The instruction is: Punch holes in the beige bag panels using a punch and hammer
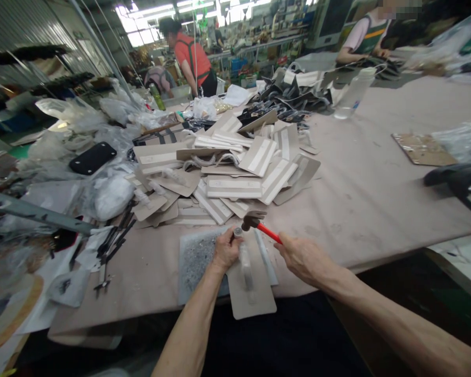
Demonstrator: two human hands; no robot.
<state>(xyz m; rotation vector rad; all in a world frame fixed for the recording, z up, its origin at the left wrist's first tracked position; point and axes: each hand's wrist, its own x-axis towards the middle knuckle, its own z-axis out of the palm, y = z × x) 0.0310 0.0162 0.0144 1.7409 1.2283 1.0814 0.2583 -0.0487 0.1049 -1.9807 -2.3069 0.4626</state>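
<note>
My left hand point(225, 250) is closed around a small metal punch point(238, 231) held upright on a beige flat piece point(251, 293). That piece lies partly on a grey speckled pad point(196, 259) at the table's near edge. My right hand point(304, 257) grips the red handle of a hammer point(259, 223), whose dark head hovers just above and right of the punch. Behind them spreads a heap of beige pieces with white strips point(235, 173).
Plastic bags and a black pouch point(92, 157) crowd the left side. Dark tools point(113, 241) lie left of the pad. A clear bottle point(353, 94) and a cardboard sheet point(423, 148) sit far right. A person in red point(192, 60) and another person point(367, 34) work beyond.
</note>
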